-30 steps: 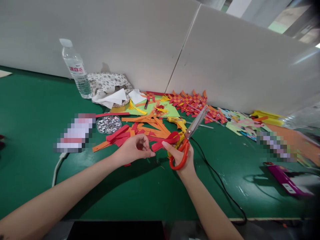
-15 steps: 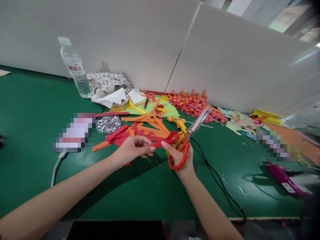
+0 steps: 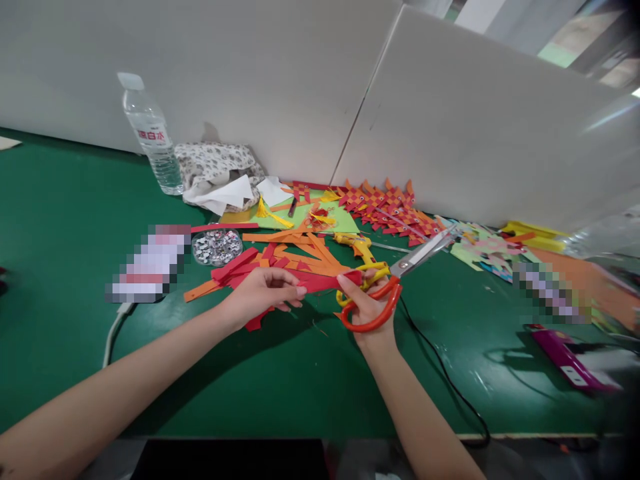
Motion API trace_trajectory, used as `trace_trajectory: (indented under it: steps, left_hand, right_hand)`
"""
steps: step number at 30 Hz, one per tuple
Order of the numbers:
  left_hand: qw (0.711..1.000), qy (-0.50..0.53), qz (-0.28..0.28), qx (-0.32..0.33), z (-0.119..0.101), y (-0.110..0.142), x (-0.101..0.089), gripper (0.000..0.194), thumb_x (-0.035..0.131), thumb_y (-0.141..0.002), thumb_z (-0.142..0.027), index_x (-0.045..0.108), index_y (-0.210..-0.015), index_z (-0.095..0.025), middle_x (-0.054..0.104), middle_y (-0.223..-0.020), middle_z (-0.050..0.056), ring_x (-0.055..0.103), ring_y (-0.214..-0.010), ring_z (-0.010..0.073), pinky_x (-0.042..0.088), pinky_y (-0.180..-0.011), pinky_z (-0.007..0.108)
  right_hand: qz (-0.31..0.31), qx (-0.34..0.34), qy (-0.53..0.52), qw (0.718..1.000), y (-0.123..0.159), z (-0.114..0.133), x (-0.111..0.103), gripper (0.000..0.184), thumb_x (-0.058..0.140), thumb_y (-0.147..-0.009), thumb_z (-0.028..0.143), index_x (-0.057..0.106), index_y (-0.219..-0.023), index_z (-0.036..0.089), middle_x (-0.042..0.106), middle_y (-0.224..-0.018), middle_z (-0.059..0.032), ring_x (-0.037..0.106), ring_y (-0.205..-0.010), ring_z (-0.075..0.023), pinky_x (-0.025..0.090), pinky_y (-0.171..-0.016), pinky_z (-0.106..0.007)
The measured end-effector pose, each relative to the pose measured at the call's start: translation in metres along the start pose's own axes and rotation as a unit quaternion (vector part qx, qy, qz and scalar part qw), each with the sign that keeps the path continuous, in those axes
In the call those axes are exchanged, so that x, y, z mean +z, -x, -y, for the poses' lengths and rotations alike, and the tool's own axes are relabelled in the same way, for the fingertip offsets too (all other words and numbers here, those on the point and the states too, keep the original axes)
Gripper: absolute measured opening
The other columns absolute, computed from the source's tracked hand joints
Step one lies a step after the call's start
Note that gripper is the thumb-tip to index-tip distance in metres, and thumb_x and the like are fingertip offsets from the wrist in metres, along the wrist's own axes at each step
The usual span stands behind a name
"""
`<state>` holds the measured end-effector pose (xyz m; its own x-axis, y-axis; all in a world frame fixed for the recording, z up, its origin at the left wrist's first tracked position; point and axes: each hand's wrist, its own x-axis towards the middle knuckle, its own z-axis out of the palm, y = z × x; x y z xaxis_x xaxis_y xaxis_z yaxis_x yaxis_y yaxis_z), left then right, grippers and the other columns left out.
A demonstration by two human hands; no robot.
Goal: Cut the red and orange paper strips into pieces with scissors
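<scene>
A red paper strip (image 3: pixel 323 281) stretches between my two hands above the green table. My left hand (image 3: pixel 270 293) is closed, pinching the strip's left end between thumb and fingers. My right hand (image 3: pixel 373 310) is closed round the scissors (image 3: pixel 373 320), and its thumb also presses on the strip's right end. An orange-red loop and yellow loops show at the scissors' handles, and the silver blades point up and right, away from the strip. Beneath and behind the hands lies a pile of orange and red strips (image 3: pixel 295 257). A yellow glue gun (image 3: pixel 357 245) rests just behind my right hand.
A clear box of googly eyes (image 3: pixel 217 247), a phone (image 3: pixel 150 263) and a water bottle (image 3: pixel 153 143) stand left. Woven red-orange paper fish (image 3: pixel 385 207) lie by the grey partition (image 3: pixel 250 87). A black cable (image 3: pixel 440 363) and a purple power strip (image 3: pixel 570 360) are right.
The strip was looped over near my right thumb; now it is drawn out straighter. My right hand has shifted slightly right, and the scissors have swung their tips to the right and lower.
</scene>
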<state>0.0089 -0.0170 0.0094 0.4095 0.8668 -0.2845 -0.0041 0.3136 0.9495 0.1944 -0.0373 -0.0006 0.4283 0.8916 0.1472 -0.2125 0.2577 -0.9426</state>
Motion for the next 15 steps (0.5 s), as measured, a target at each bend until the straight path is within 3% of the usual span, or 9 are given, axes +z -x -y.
trace_trajectory:
  steps: [9,15]
  left_hand:
    - [0.998,0.028,-0.049,0.030,0.0001,-0.0049,-0.0071,0.026,0.076,-0.064,-0.036,0.061,-0.073,-0.016,0.067,-0.071,0.000,0.065,-0.069,0.0122,0.049,-0.058,0.019]
    - [0.999,0.009,-0.042,0.029,0.0015,-0.0058,-0.0093,0.027,0.075,-0.064,-0.038,0.063,-0.074,-0.016,0.067,-0.071,0.000,0.065,-0.069,0.0121,0.050,-0.059,0.021]
  right_hand:
    - [-0.008,-0.005,-0.015,1.000,-0.0004,0.0008,0.0018,0.038,0.079,-0.056,0.020,0.048,-0.077,0.021,0.062,-0.071,0.0065,0.065,-0.059,-0.0126,0.058,-0.061,-0.030]
    - [-0.022,-0.029,-0.006,0.999,-0.0017,-0.0014,0.0014,0.033,0.077,-0.062,0.023,0.047,-0.076,0.020,0.062,-0.066,0.0067,0.065,-0.053,-0.0133,0.058,-0.057,-0.030]
